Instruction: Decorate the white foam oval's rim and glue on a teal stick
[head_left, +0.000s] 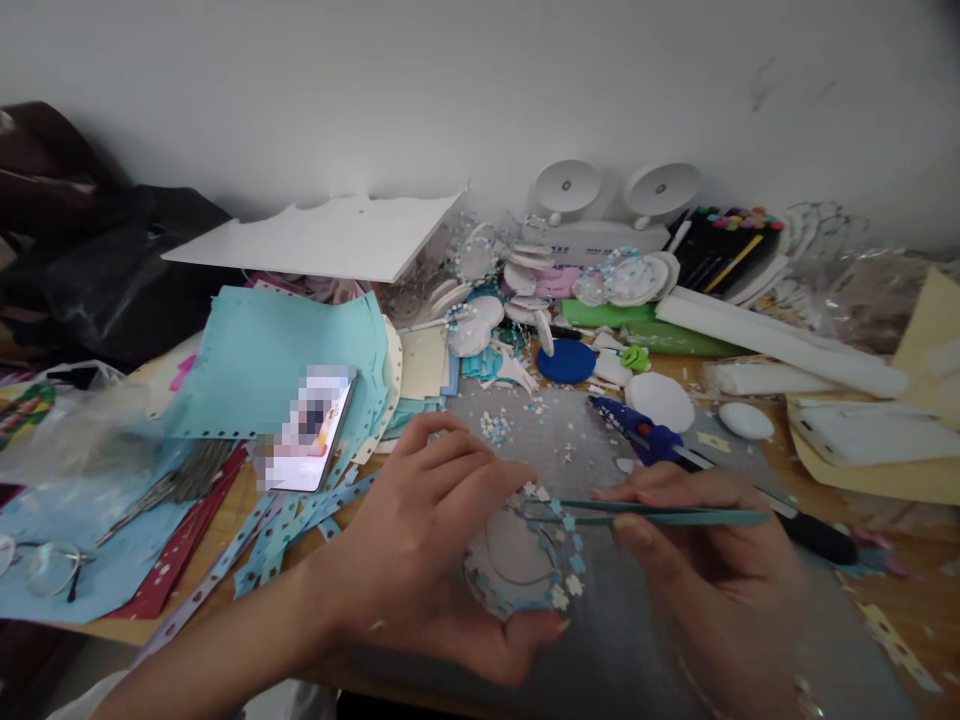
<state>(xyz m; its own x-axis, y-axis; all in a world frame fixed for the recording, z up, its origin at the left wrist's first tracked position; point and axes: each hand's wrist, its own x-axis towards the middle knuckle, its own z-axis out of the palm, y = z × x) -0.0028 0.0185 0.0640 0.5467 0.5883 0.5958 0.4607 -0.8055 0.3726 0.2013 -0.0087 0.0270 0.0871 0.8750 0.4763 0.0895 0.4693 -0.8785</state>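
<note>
While a small round clear disc edged with tiny blue and white paper flowers (525, 560) is being cupped from below and behind by the left hand (442, 540), with the fingers curled closed around its rim, a pair of slim teal tweezers (660, 515) is being pinched shut between the thumb and fingers of the right hand (705, 560). The tweezer tips are being held at the disc's upper edge, touching or just above the flowers there; whether anything is being gripped in the tips cannot be told. The disc is being kept above a grey cutting mat (555, 440), on which loose white and blue paper bits (496, 427) are lying scattered. Just beyond the right hand, a blue glue gun (645, 432) is resting beside a white oval foam piece (660, 400). To the left, a smartphone (304, 440) is lying on a sheet of light blue paper (277, 370), with punched blue paper strips (285, 530) spread near it and a pair of wire-rimmed glasses (45, 565) sitting at the far left edge.
</note>
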